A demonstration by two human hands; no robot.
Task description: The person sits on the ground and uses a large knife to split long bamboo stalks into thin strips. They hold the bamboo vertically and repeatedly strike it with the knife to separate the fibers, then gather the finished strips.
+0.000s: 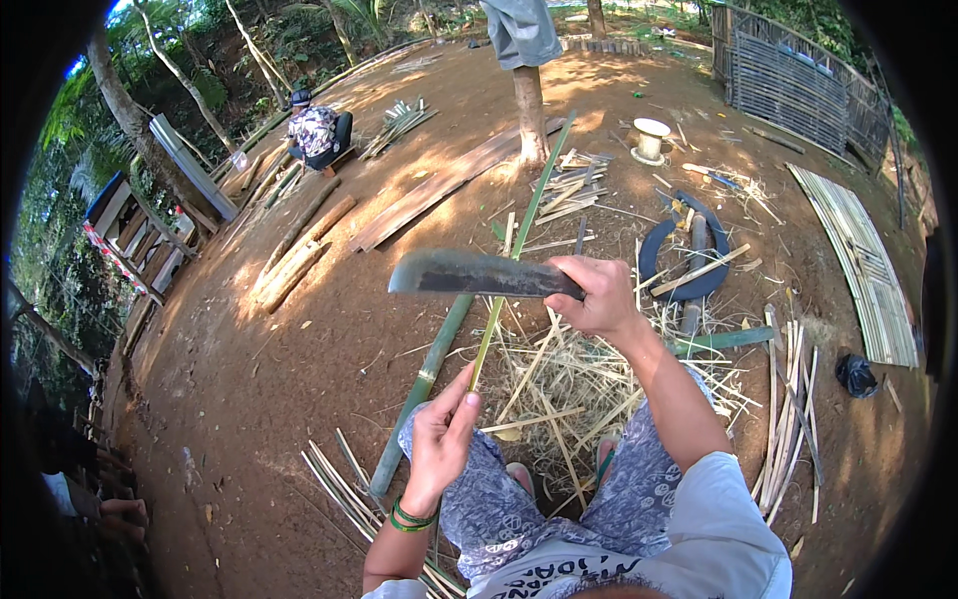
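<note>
The person sits on the bare dirt ground [299, 379] with knees up. The left hand [439, 439] pinches the near end of a long thin green bamboo strip [519, 240] between thumb and fingers. The strip runs away from the person, up and a bit to the right, toward a tree trunk [529, 115]. The right hand [599, 295] is closed tight around the handle of a big knife [469, 275]. The wide dark blade points to the left and lies across the strip, about at its middle. It looks as if it touches the strip, but that is hard to tell.

A thicker green bamboo pole [424, 384] lies on the ground just beside the strip. In front of the person's feet is a big heap of pale shavings [569, 389], so a lot of cutting seems to be done already. Finished thin slats [788, 419] lie in a bunch to the right, and more lie by the left knee. The strip in the hands still looks green down its length, so it seems to need more trimming.

Further off, another person [314, 130] sits by split bamboo. A woven bamboo mat [863, 260] lies on the right, and a dark tyre [689, 250] lies near the heap.
</note>
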